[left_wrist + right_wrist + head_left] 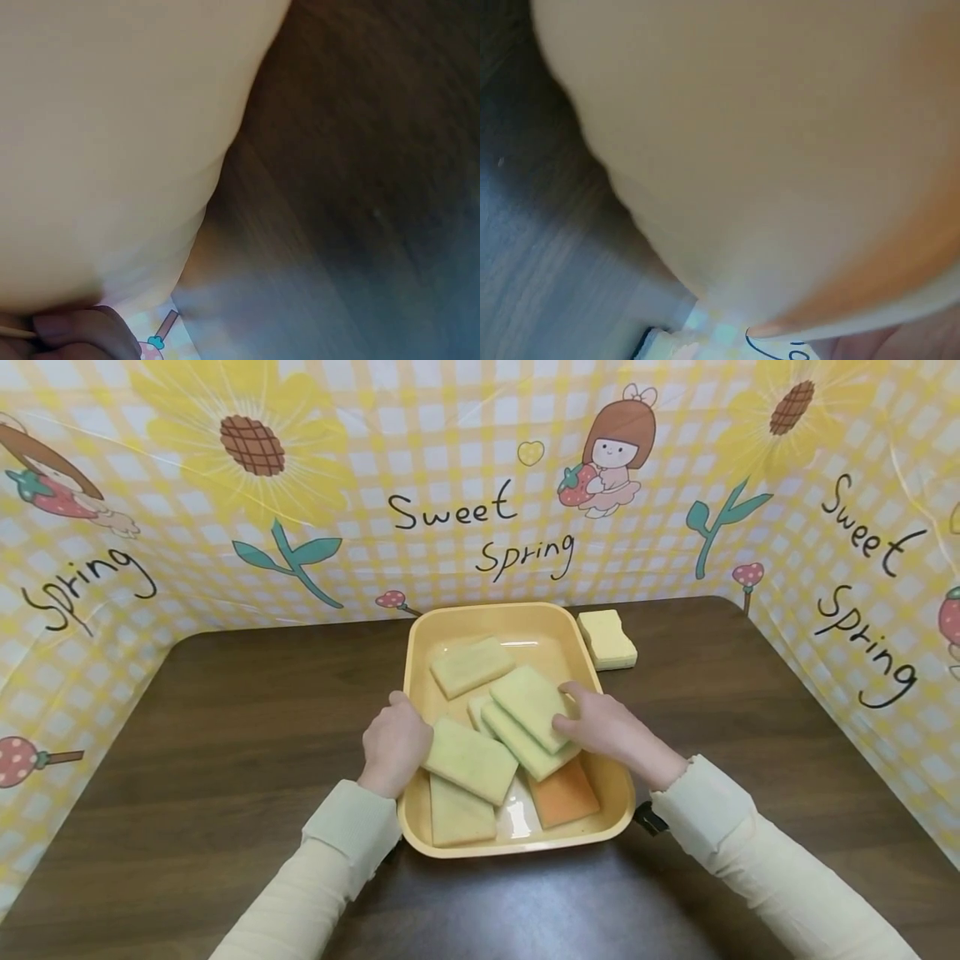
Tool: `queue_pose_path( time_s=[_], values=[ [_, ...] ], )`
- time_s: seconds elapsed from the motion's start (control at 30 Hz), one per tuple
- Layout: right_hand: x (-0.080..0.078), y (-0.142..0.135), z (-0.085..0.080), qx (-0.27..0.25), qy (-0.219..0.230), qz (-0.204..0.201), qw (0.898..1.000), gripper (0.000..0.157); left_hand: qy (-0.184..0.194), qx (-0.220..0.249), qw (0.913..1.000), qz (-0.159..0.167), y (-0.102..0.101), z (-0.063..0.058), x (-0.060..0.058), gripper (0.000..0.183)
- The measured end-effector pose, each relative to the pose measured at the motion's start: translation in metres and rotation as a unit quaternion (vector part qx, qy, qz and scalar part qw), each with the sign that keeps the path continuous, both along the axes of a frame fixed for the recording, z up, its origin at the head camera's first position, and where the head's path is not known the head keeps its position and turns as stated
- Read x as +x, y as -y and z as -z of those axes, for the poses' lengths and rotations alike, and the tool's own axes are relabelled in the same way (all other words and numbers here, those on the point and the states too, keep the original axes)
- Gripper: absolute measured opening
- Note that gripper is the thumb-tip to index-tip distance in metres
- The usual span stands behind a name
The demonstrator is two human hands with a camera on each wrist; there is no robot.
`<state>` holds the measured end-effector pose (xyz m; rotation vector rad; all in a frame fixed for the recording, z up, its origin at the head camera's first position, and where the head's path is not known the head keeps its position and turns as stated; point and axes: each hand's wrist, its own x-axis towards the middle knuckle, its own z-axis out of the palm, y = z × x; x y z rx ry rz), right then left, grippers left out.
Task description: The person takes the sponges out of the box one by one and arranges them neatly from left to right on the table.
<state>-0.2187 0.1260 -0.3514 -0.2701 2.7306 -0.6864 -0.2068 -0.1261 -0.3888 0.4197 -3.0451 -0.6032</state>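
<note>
A pale yellow tray [408, 677] on the table holds several flat rectangular sponges, mostly pale green. At its left rim, my left hand [393, 743] has curled fingers at the left end of a green sponge [476, 764]. That sponge overlaps a paler sponge [461, 814]. My right hand [611, 727] reaches over the right rim, thumb and finger pinching the right edge of the top green sponge [531, 703]. Beneath that one lies another green sponge [540, 764]. Left fingers [82, 334] show at the bottom of the left wrist view; blurred pale surfaces fill most of both wrist views.
An orange sheet [566, 795] lies in the tray's near right, and a further pale sponge [472, 666] at its far left. Just outside the far right corner is a wavy-sided yellow sponge [607, 639]. A patterned cloth [450, 443] stands around the dark wooden table [225, 760].
</note>
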Motion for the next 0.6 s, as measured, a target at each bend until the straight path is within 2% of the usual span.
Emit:
queue_pose_path(
  time_s=[0.23,0.47,0.6],
  values=[
    [0.001,-0.006,-0.005,-0.024,0.017,0.004,1.0,0.065,-0.002,0.0,1.0,-0.002,-0.002,0.0,0.001,0.015],
    [0.001,-0.012,-0.008,-0.043,0.005,-0.006,0.999,0.054,0.008,0.007,0.9999,-0.006,-0.002,-0.001,0.0,0.016],
    [0.003,-0.014,-0.009,-0.054,-0.006,-0.008,0.998,0.053,0.009,0.01,0.9999,-0.007,-0.001,-0.001,-0.001,0.016]
  ],
)
